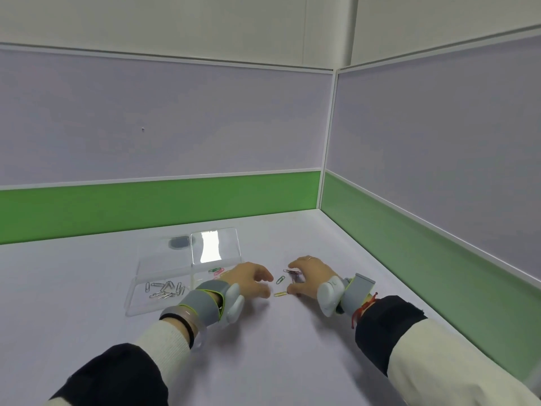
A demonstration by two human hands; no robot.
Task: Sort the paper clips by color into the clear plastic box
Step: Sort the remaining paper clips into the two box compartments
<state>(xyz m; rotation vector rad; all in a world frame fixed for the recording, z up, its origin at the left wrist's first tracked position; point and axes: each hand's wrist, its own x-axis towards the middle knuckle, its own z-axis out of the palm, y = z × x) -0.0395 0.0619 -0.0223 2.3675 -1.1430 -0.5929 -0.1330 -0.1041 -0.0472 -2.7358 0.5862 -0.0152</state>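
Note:
A clear plastic box (pixel 140 276) lies open on the white desk, left of my hands. Several silver clips (pixel 165 289) rest in its near left compartment. A green and a pink clip (pixel 217 271) lie in the compartment by my left hand. On the desk between my hands lie a green clip (pixel 280 279), a yellow clip (pixel 280 294) and a small dark tangle of clips (pixel 292 273). My left hand (pixel 251 281) hovers with curled fingers just left of them, holding nothing. My right hand (pixel 310 276) arches over the dark clips, fingers apart, thumb near the yellow clip.
The box's clear lid (pixel 215 247) lies open behind it, with a dark oval patch (pixel 179 242) to its left. Green and lilac partition walls (pixel 164 200) close the desk at the back and on the right. Both wrists carry grey strapped devices.

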